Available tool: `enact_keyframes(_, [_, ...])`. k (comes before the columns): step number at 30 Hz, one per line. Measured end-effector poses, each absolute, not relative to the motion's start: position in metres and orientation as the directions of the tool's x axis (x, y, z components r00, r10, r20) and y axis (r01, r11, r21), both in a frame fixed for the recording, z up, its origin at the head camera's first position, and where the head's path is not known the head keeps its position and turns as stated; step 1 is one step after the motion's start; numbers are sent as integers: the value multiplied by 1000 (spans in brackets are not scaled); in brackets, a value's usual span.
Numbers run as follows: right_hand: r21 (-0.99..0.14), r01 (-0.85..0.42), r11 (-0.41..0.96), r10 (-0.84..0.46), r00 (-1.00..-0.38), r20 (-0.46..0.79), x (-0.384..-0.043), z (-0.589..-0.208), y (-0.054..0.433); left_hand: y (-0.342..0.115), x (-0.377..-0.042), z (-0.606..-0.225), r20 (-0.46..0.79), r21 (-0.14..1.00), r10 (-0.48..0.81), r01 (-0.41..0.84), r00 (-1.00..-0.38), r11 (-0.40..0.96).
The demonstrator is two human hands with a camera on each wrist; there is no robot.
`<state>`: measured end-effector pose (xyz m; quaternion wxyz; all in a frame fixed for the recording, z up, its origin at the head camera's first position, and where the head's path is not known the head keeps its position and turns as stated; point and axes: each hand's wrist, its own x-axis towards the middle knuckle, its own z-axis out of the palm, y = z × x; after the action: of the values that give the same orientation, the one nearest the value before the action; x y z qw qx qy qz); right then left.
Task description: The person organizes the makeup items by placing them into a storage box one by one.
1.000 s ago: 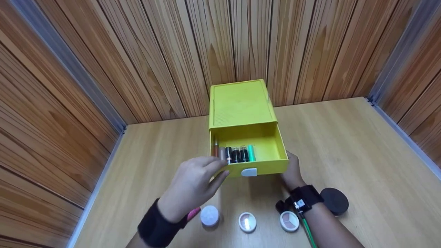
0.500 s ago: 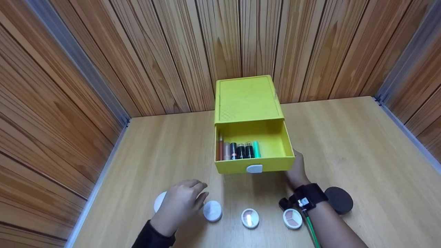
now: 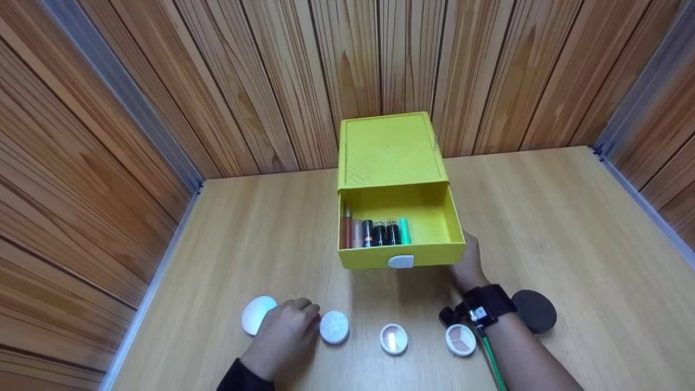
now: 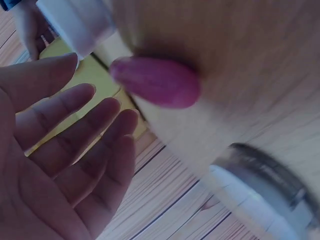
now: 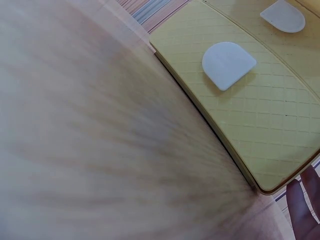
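Booth-like workspace: wood-plank panels (image 3: 402,60) on three sides, grey corner strips (image 3: 127,93), pale wooden tabletop (image 3: 260,233).

The wooden surface (image 3: 255,233) before me carries a yellow drawer box (image 3: 391,149); nearer me lie a round white container (image 3: 258,315), a white jar (image 3: 334,327), two round palettes (image 3: 393,339) (image 3: 460,340), a black disc (image 3: 535,311) and, by my left fingers (image 4: 82,130), a pink oval piece (image 4: 160,82).

The right forearm (image 3: 535,350) wears a broad black wristband (image 3: 495,305) with a small silvery square (image 3: 479,314) and a green cable (image 3: 492,359); a black cuff (image 3: 244,378) circles the left wrist (image 3: 259,363).
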<state>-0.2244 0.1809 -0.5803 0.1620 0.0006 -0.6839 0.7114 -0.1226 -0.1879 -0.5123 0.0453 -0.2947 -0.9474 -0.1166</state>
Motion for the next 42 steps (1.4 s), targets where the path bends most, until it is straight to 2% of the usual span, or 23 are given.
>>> enact_keyframes(5, [-972,-234,-2,244,-943,226,-226,-580,181,-189,-125,-518,83,210,527,531,-846,821])
enact_keyframes(11, [-971,-221,-85,260,-946,193,-228,-582,180,-192,-123,-523,127,202,537,552,-834,809])
enact_keyframes(18, [-980,-199,-26,245,-951,187,-227,-580,178,-190,-121,-513,62,172,537,539,-841,824])
enact_keyframes(21, [-978,-210,-19,229,-953,200,-225,-577,179,-186,-117,-502,110,121,559,570,-822,813])
enact_keyframes(26, [-973,-227,-44,214,-954,212,-218,-565,177,-178,-112,-481,251,57,612,643,-750,764])
enact_keyframes(30, [-970,-242,-28,216,-949,230,-213,-557,175,-172,-112,-465,324,106,631,690,-705,716])
enact_keyframes(33, [-968,-253,5,221,-943,247,-212,-555,174,-169,-112,-457,339,145,631,701,-698,698])
enact_keyframes(40, [-970,-243,19,224,-944,241,-213,-555,174,-166,-114,-451,402,127,639,731,-656,671])
enact_keyframes(42, [-970,-241,21,222,-945,240,-213,-555,174,-164,-115,-447,392,146,641,732,-660,665])
